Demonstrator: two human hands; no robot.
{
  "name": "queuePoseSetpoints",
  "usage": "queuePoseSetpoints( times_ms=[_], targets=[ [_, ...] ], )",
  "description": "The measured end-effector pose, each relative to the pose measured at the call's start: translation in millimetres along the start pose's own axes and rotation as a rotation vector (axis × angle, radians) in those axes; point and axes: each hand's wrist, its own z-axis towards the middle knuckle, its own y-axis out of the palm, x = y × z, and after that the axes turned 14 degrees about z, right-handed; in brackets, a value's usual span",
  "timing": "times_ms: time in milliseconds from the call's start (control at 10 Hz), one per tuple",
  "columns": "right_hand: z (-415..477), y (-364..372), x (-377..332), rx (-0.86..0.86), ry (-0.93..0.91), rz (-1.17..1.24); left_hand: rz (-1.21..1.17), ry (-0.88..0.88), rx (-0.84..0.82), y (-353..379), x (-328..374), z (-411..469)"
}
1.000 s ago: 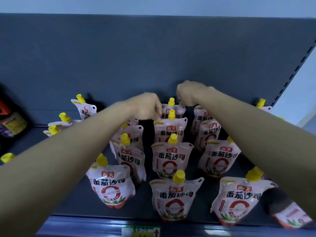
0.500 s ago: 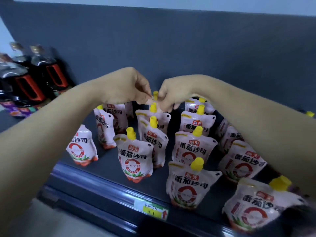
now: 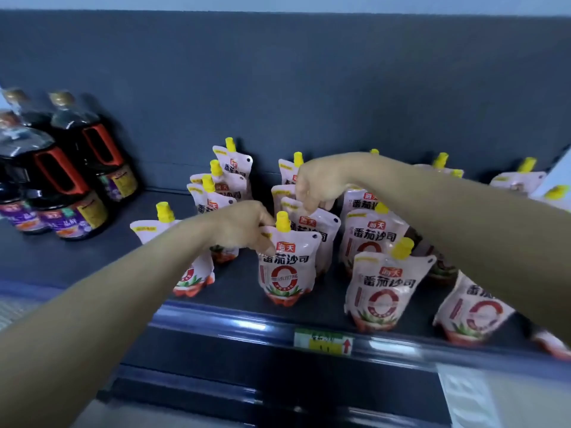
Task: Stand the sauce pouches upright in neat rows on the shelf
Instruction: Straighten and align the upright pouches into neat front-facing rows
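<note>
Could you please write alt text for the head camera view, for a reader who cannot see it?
The left hand pinches a front sauce pouch while the right hand grips another pouch behind it. Dark bottles stand left on the shelf.

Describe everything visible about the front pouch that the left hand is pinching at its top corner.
The front pouch is a glossy pale-pink soft plastic stand-up bag with a yellow screw cap on a top spout, a red logo, dark Chinese lettering, a red ring graphic and a red-and-green base. It stands upright near the shelf front edge. The left hand pinches its upper-left corner; another pouch stands close behind it.
</note>
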Motion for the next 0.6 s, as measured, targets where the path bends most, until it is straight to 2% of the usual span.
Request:
queuePoseSetpoints(
  times_ms=[200, 300, 500, 600],
  targets=[
    [-10, 15, -15, 0.231, 0.078, -0.030, 0.023, 0.162, -0.018, 6, -18, -1],
    [-9, 16, -22, 0.272, 0.101, -0.001, -0.011, 0.237, 0.027, 14, -21, 2],
    [-2, 19, -33, 0.244, 0.128, -0.011, -0.253, 0.268, 0.063, 24, -31, 4],
    [-1, 17, -34, 0.204, 0.119, -0.025, -0.210, 0.282, 0.075, 24, -34, 5]
  ],
)
